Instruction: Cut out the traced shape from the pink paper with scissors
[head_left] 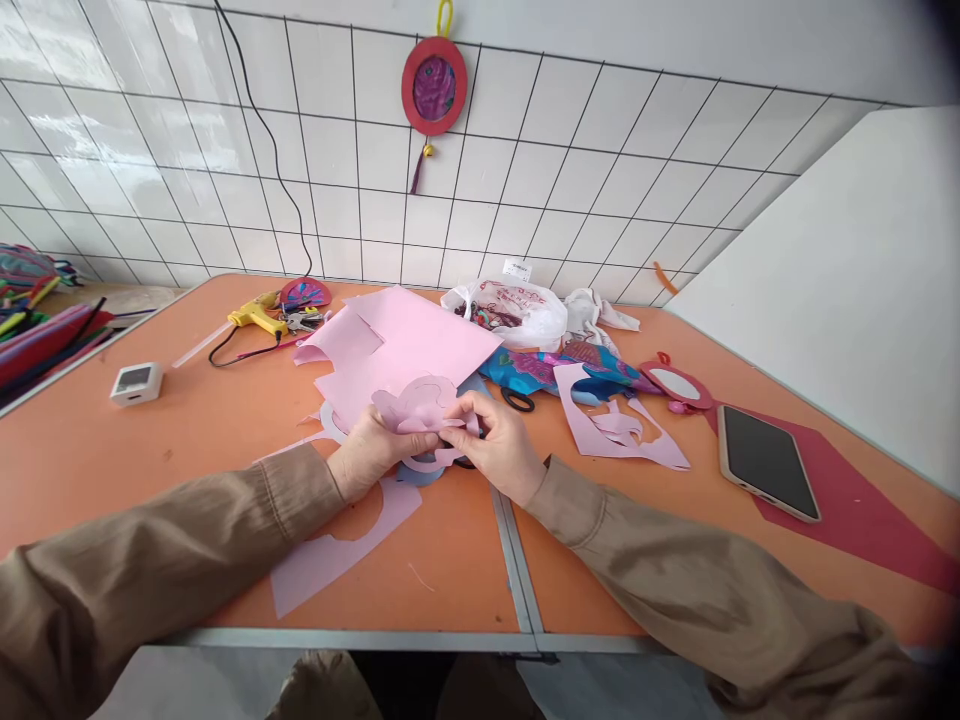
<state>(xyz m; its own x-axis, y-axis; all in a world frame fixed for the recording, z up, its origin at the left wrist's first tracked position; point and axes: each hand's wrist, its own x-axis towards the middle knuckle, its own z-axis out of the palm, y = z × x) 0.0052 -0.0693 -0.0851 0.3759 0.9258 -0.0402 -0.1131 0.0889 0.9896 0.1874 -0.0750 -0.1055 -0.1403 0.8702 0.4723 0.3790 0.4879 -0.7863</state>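
A cut pink paper shape [420, 398] with wavy edges is pinched between my two hands above the middle of the table. My left hand [381, 448] is closed on its left side, thumb on top. Fingers and thumb of my right hand [495, 440] close on the right side, the fingertips of both hands nearly meeting. Dark parts show just under my right fingers, too covered to make out. Beyond my hands lie large pink sheets [412, 335]. A pink offcut [345, 555] with a curved cut-out lies below my left wrist.
A yellow glue gun [259, 315] lies at the back left, near a small white device [136, 384]. Behind are a plastic bag [544, 315] and blue patterned fabric [525, 372]. To the right are pink scraps [619, 430], a phone [769, 460] and red paper [847, 500].
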